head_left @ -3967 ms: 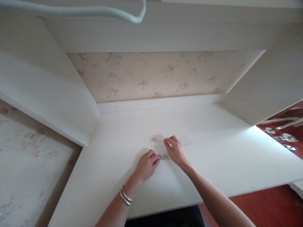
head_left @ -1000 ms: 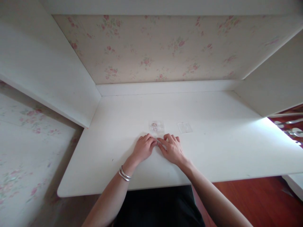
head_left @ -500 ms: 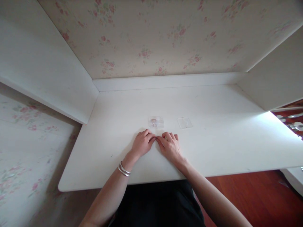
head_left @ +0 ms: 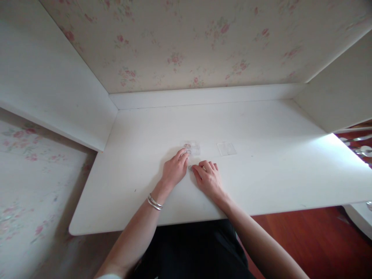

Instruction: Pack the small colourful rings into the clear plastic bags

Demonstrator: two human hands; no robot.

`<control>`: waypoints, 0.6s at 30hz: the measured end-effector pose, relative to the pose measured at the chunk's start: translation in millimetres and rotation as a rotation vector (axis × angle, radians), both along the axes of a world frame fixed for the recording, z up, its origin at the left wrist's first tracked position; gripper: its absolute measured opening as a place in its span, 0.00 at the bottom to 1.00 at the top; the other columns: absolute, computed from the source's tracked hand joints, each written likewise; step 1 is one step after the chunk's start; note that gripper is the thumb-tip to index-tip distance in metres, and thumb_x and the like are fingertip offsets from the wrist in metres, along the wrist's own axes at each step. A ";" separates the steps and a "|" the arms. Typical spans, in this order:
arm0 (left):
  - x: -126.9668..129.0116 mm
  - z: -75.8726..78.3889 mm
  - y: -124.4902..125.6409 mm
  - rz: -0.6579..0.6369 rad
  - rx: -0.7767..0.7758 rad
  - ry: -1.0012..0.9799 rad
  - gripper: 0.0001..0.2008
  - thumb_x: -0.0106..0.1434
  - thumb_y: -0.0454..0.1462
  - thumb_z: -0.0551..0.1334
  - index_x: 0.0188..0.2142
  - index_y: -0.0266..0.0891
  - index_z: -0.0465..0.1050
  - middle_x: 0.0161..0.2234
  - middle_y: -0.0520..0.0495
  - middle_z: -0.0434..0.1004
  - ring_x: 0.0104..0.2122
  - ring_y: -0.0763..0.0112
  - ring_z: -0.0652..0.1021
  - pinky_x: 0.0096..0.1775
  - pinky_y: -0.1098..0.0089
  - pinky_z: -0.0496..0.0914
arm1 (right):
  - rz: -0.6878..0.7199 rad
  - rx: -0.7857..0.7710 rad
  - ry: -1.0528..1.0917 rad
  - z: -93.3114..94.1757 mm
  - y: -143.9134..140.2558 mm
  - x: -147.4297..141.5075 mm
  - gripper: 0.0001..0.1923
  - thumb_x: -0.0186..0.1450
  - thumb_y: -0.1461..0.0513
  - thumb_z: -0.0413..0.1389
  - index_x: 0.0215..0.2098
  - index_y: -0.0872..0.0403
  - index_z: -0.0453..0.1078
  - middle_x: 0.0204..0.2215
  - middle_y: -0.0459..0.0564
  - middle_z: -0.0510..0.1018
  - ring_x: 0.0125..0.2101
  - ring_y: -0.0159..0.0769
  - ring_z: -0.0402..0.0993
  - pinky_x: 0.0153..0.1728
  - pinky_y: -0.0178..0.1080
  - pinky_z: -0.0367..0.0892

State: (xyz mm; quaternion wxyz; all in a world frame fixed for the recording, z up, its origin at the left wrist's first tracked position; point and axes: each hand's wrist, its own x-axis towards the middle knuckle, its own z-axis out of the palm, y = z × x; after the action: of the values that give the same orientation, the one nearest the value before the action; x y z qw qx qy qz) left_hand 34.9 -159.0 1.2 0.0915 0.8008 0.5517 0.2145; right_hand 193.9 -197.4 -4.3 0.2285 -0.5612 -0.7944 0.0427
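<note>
A small clear plastic box (head_left: 196, 147) with compartments lies on the white table, with a few small ring-like pieces (head_left: 187, 146) in its left part. My left hand (head_left: 174, 168) reaches to the box's near left corner. Its fingers are stretched forward, with thumb and forefinger slightly apart and nothing visible between them. Just to the right, my right hand (head_left: 207, 180) rests on the table. Its thumb and forefinger pinch a small silvery thing (head_left: 190, 167), too small to make out its kind. A clear square lid (head_left: 226, 148) lies flat to the right of the box.
The white table (head_left: 276, 174) meets a raised back edge (head_left: 203, 95) below flowered wallpaper. White panels stand at left (head_left: 52, 73) and right (head_left: 343, 85). A tiny dark bit (head_left: 135, 190) lies on the left of the table.
My left hand has parted from the right hand's fingertips and moved forward to the box. The right hand stays in place, the silvery thing now showing at its fingertips. The view has shifted slightly.
</note>
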 end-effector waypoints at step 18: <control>-10.4 -1.7 -15.9 -0.161 -0.048 -0.027 0.09 0.64 0.41 0.56 0.40 0.43 0.72 0.42 0.49 0.68 0.33 0.73 0.73 0.39 0.69 0.69 | -0.114 0.084 0.093 14.7 46.6 -17.4 0.11 0.67 0.58 0.50 0.40 0.46 0.74 0.36 0.50 0.70 0.37 0.37 0.61 0.38 0.41 0.50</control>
State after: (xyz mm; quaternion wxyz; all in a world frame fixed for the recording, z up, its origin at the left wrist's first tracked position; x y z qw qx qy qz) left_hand 24.5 -174.9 -0.5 0.1349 0.8371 0.4894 0.2040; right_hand 176.5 -150.8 10.3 0.2904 -0.5929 -0.7507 0.0223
